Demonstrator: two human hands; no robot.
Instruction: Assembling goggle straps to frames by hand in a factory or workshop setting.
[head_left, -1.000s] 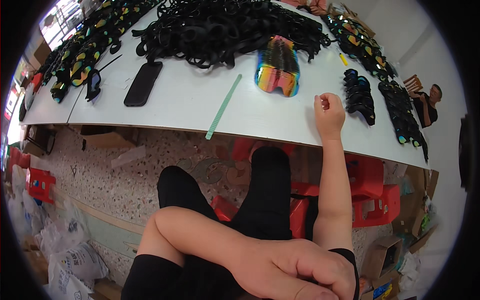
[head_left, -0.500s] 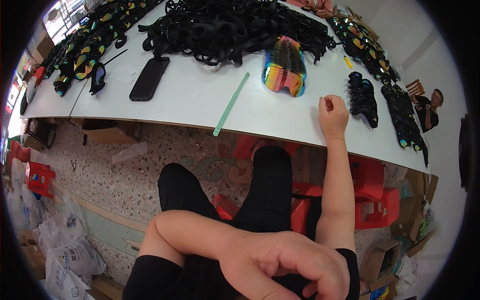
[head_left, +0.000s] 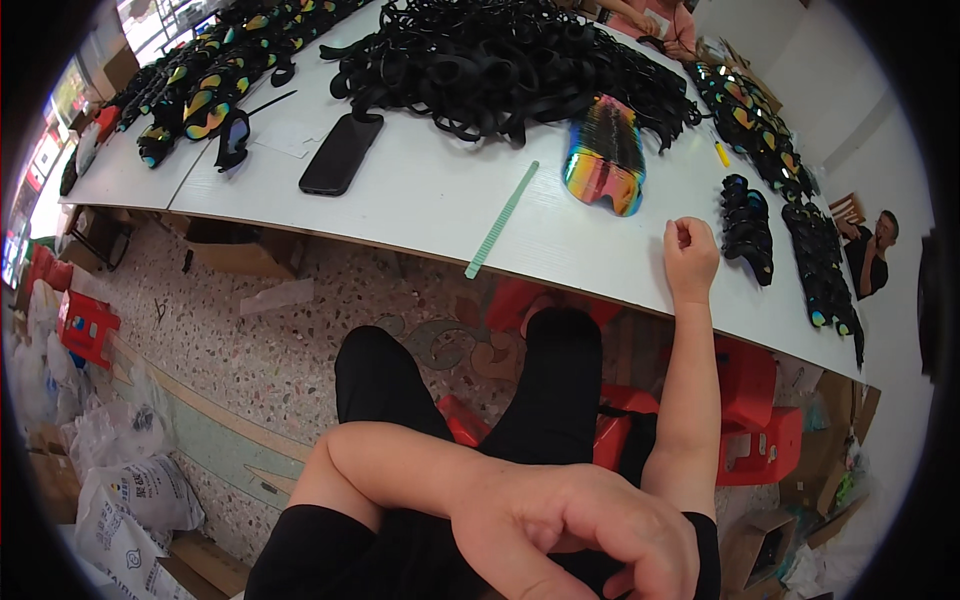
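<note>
My right hand [head_left: 692, 258] rests on the white table [head_left: 420, 215] near its front edge, its fingers curled into a loose fist with nothing visible in it. Just beyond it lies a stack of rainbow-mirrored goggle lenses [head_left: 606, 165], and to its right a row of black goggle frames [head_left: 746, 230]. My left forearm crosses in front of my body. The left hand [head_left: 585, 525] is raised close to the view at the bottom, bent, with thumb and fingers apart and no object seen between them; its fingertips are partly cut off.
A big heap of black straps [head_left: 480, 70] covers the table's back. A dark phone [head_left: 341, 155], a green notched strip [head_left: 503, 220] and a yellow tool [head_left: 722, 153] lie around. Finished-looking goggles [head_left: 205, 110] line both sides. Red stools [head_left: 745, 385] stand below; another person [head_left: 650, 20] sits opposite.
The whole view has tilted and shifted a little, so the table and its goods appear further right. My right fist stays on the table and my left hand keeps its bent pose.
</note>
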